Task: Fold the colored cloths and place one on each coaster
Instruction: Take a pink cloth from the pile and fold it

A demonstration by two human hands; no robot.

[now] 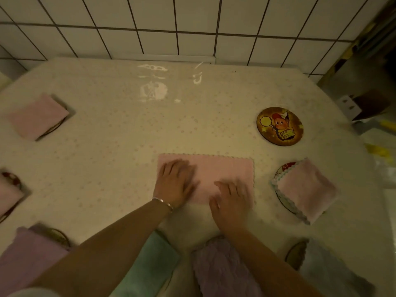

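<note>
At the near edge of the table, around six o'clock, several fluffy cloths lie under the forearms: a mint-green cloth, a mauve plush cloth and a grey-blue cloth over a partly hidden coaster; whether the first two sit on coasters cannot be told. Just beyond them, at the centre, the pale pink scallop-edged cloth lies flat as a wide rectangle on the dotted cream tablecloth. The left hand presses on its left end with fingers straight and spread, gripping nothing; the right hand rests flat on the near right part, fingers likewise extended, though blur hides their tips.

The cloth appears folded once, so the next fold should halve it into a square. To do this well, I would smooth outward from the middle, keep one palm anchoring, lift the free end by both corners, and match the scalloped edges before pressing the crease.

At three o'clock a pink folded cloth with pale trim already covers a coaster. Farther, at two o'clock, the round brown cartoon-printed coaster is bare, the likely destination. At ten o'clock another folded pink cloth sits on its coaster.
</note>
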